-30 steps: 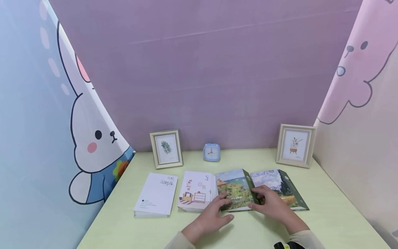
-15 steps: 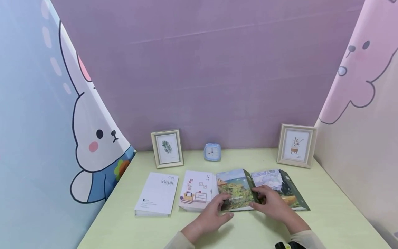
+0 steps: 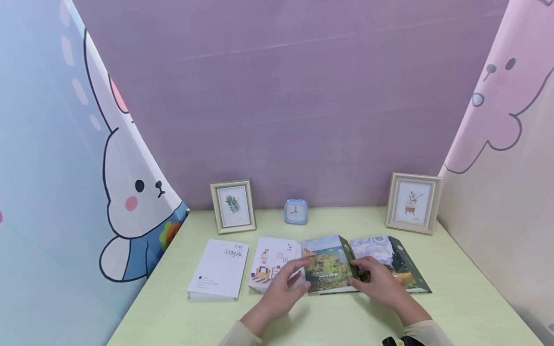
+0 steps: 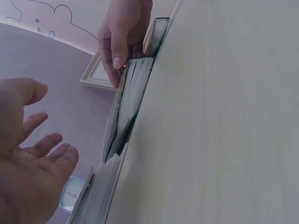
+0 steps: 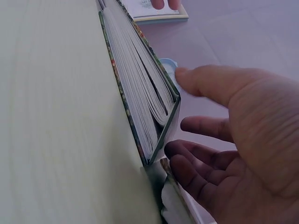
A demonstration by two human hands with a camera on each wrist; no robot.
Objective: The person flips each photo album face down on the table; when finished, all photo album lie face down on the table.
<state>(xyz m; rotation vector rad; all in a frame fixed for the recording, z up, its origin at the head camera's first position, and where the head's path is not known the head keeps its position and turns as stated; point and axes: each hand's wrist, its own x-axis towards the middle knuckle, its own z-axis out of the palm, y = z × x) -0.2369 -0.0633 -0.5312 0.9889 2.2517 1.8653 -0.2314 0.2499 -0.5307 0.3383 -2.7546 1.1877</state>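
Note:
Four photo albums lie in a row. The seaside-painting album (image 3: 324, 264), with a dark green spine, has my right hand (image 3: 378, 283) at its spine edge. In the right wrist view, its pages (image 5: 135, 74) show edge-on, with my thumb near the upper cover and the other fingers loosely bent beside the spine. My left hand (image 3: 277, 290) hovers with spread, relaxed fingers over the gap between that album and the white album with furniture drawings (image 3: 264, 259). Nothing is in the left palm. On the right is the swirling-sky album (image 3: 374, 247); a plain white album (image 3: 220, 269) lies far left.
Behind the albums stand a leaf-print picture frame (image 3: 233, 206), a small blue clock (image 3: 296, 211) and a potted-plant picture frame (image 3: 413, 203). A purple backdrop (image 3: 303, 105) rises behind the pale green table (image 3: 342, 319). Cartoon-printed panels flank both sides.
My left hand has lifted off the seaside-painting album's left side and shifted left, fingers spreading. The right hand stays at the spine.

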